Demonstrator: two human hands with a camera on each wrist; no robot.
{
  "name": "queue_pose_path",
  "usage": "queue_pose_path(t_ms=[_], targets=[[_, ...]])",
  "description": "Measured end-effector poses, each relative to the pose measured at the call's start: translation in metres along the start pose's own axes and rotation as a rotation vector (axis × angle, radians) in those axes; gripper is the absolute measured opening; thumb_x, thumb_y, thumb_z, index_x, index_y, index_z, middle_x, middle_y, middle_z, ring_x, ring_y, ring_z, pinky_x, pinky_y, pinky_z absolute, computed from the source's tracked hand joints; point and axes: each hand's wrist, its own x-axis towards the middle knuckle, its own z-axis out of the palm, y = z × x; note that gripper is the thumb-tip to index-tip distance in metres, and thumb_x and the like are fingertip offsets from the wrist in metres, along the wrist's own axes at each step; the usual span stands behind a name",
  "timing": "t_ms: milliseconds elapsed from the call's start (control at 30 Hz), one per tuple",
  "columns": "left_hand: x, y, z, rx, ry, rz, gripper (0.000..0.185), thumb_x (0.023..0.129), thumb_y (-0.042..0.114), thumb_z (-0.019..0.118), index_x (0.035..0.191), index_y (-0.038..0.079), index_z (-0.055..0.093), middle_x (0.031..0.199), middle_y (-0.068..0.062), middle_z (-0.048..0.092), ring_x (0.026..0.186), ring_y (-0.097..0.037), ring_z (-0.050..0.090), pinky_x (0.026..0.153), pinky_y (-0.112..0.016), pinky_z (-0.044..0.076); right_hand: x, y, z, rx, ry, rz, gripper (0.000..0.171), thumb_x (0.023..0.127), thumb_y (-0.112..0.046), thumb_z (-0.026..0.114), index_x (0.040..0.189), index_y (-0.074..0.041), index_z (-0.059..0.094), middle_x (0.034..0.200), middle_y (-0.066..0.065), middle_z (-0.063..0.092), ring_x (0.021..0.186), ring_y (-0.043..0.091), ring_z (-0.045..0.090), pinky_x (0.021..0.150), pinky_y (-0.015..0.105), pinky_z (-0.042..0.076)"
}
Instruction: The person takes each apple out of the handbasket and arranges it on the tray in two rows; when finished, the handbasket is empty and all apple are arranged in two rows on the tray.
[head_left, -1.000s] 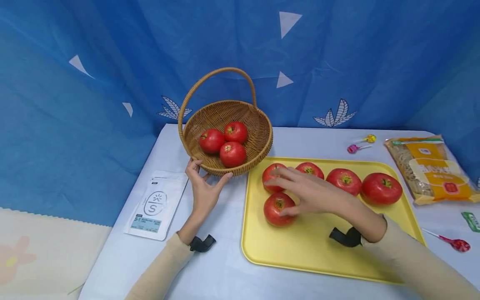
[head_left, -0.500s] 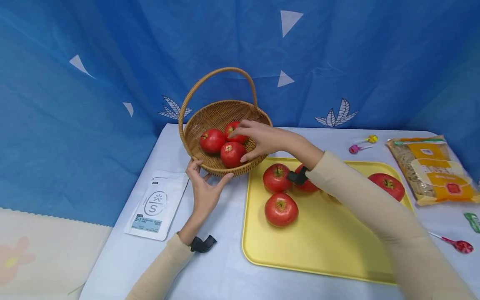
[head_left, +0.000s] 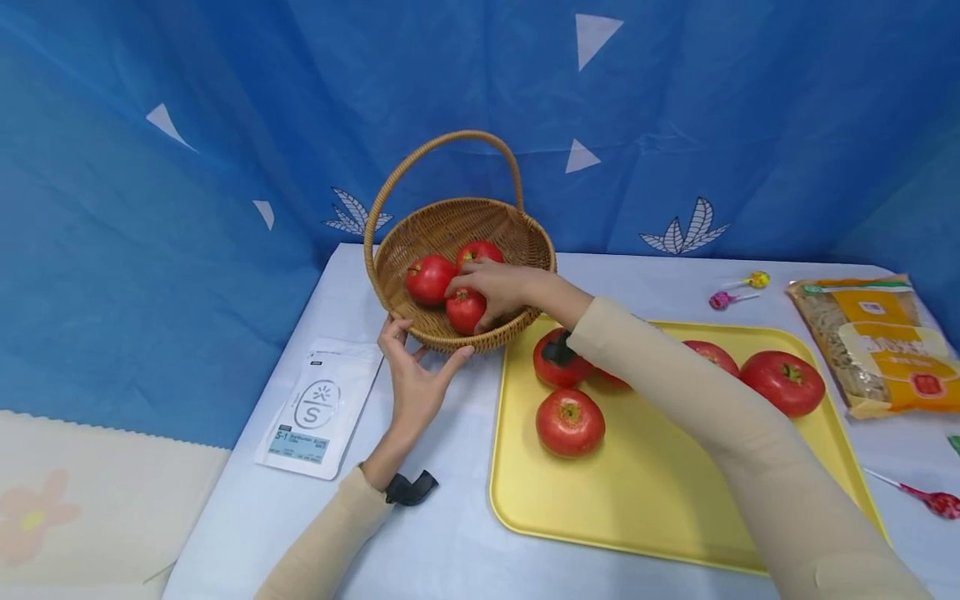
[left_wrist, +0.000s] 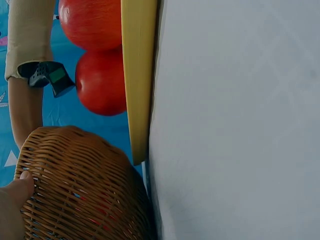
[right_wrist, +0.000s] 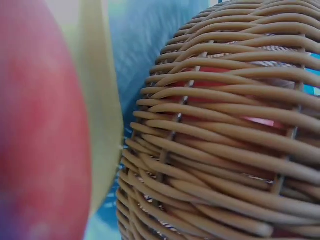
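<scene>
The tomato (head_left: 465,310) sits in the wicker basket (head_left: 525,242), at the near side of the bowl, about 6 o'clock from the two other tomatoes (head_left: 431,277) behind it. The right hand (head_left: 498,287) curls its fingers over and around this tomato, gripping it from above. The left hand (head_left: 416,379) cups the basket's near outer wall with spread, mostly straight fingers, bracing it without clasping.

The basket looks tipped toward the person; if the left hand slackens, it may rock and the fruit may roll together. A hard squeeze could bruise the soft skin. The right sleeve passes just above the tomatoes on the yellow tray (head_left: 675,517) at 3 o'clock and could nudge one.

The tomato is near round with no clear long axis; its stem end is hidden under the fingers.
</scene>
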Motion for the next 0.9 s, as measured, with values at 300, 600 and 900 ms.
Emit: queue_pose_path(t_ms=[300,600,900], targets=[[0.000,0.004,-0.001,0.016,0.003,-0.013,0.080,0.078,0.010,0.083,0.129,-0.010,0.025,0.152,-0.027,0.011,0.142,-0.039,0.028,0.101,-0.057,0.043,0.000,-0.004,0.002,-0.030,-0.002,0.018,0.070,0.078,-0.026,0.084,0.140,-0.025,0.051,0.146,0.014,0.036,0.137,0.037,0.032,0.106,0.054,0.041],[0.001,0.004,0.000,0.008,0.008,0.001,0.078,0.076,0.007,0.083,0.128,-0.008,0.026,0.150,-0.024,0.015,0.139,-0.034,0.034,0.100,-0.056,0.045,-0.046,0.011,-0.026,0.304,0.357,-0.145,0.072,0.072,-0.023,0.086,0.131,-0.011,0.047,0.132,0.006,0.053,0.122,0.022,0.051,0.099,0.042,0.049],[0.001,0.004,-0.001,0.027,0.000,-0.009,0.079,0.077,0.008,0.083,0.129,-0.005,0.026,0.151,-0.023,0.014,0.140,-0.034,0.031,0.101,-0.055,0.045,-0.149,0.008,-0.020,0.445,0.538,-0.062,0.085,0.068,-0.014,0.088,0.142,-0.020,0.046,0.131,0.005,0.041,0.120,0.021,0.046,0.082,0.043,0.057]])
